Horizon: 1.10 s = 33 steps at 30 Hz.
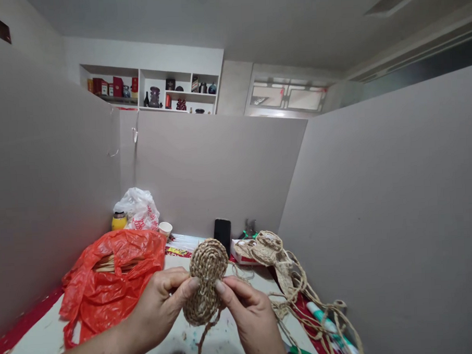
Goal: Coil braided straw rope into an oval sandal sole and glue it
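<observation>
A coiled braided-straw piece (pixel 209 259), shaped like a figure eight with a narrow waist, is held up above the table in front of me. My left hand (pixel 163 300) pinches its left side at the waist between thumb and fingers. From the other side, my right hand (pixel 252 312) grips the same waist, thumb on the near face. A loose braided tail (pixel 204 340) hangs from the lower coil toward the table. The fingers behind the piece are partly hidden.
At left lies a red plastic bag (pixel 119 286) with straw inside. Behind it are a white bag (pixel 137 207), a yellow jar (pixel 119 220) and a paper cup (pixel 165 228). A phone (pixel 223 234) leans at the back. Braided cord (pixel 299 284) trails down the right. Grey partitions (pixel 212 167) surround the table.
</observation>
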Tool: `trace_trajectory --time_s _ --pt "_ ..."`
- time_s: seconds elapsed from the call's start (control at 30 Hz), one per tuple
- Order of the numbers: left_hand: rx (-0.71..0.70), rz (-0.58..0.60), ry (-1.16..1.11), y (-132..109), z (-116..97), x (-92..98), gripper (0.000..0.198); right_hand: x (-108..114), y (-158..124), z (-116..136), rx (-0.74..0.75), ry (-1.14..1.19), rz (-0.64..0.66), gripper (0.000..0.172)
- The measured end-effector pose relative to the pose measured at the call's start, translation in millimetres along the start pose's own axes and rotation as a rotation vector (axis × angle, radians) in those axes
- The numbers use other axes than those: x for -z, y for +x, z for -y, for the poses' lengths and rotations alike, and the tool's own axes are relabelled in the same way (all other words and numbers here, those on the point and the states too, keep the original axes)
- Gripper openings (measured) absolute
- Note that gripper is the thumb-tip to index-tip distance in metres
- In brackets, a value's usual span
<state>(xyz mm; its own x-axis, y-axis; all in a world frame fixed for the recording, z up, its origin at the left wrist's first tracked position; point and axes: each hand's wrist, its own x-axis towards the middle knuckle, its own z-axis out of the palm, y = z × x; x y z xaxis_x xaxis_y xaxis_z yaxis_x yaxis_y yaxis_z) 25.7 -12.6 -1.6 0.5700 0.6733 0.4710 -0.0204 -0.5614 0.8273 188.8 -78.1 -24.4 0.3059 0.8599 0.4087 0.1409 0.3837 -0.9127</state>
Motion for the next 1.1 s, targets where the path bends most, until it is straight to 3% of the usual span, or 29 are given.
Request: trace_trajectory --time_s 0.33,0.47,0.7,0.83,1.1 --pt "0.064 0.009 -0.060 2 -5 3.4 0.043 -1 -4 0 -0.023 0.050 0.030 0.030" --pt "0.125 0.051 -0.112 -2 -9 2.1 0.032 -2 -7 -3 -0.052 0.108 0.073 0.025" --pt "0.161 0.141 -0.179 -5 -13 5.7 0.028 -4 -7 -4 -0.121 0.280 0.107 0.017" --pt "0.167 0.128 -0.160 -5 -14 8.9 0.024 -7 -11 4 -0.109 0.287 0.090 0.016" --pt "0.149 0.150 -0.185 -8 -19 5.6 0.029 -7 -15 20 -0.071 0.450 0.299 0.033"
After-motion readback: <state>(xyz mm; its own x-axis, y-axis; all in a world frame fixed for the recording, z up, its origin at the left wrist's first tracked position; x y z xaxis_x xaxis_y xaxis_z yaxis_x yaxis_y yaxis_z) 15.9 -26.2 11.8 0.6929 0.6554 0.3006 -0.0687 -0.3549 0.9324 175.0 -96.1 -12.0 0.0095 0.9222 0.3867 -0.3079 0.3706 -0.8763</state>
